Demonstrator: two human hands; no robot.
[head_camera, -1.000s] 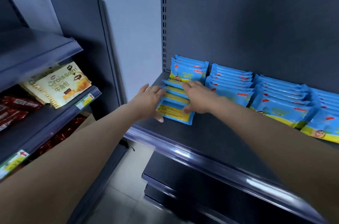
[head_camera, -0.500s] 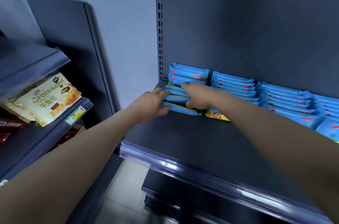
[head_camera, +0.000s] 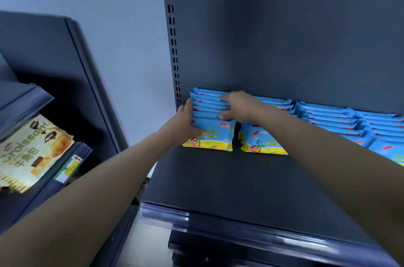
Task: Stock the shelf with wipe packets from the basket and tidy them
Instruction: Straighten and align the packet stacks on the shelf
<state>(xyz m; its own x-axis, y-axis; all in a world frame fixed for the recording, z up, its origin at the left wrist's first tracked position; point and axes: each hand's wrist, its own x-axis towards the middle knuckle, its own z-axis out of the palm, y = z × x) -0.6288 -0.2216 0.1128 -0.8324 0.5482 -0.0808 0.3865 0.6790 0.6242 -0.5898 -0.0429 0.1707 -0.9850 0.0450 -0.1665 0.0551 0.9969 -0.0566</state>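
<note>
Blue and yellow wipe packets stand on edge in rows at the back of the dark shelf (head_camera: 218,181). The leftmost row (head_camera: 213,135) sits between my two hands. My left hand (head_camera: 182,123) presses flat against that row's left side, fingers straight and thumb on the front packet. My right hand (head_camera: 239,106) curls over the top of the same row, fingers behind and thumb in front, pinching several packets. A second row (head_camera: 260,141) stands right beside it, and more rows (head_camera: 332,119) run off to the right. The basket is out of view.
The shelf's back panel (head_camera: 284,37) rises directly behind the packets. A glossy front rail (head_camera: 240,226) edges the shelf, with lower shelves beneath. To the left, another shelving unit holds a croissant bag (head_camera: 28,151) and a price tag (head_camera: 70,167).
The packets that lay flat and fanned out near my hands now stand upright, pushed back into the leftmost row. Both hands moved toward the back panel with them.
</note>
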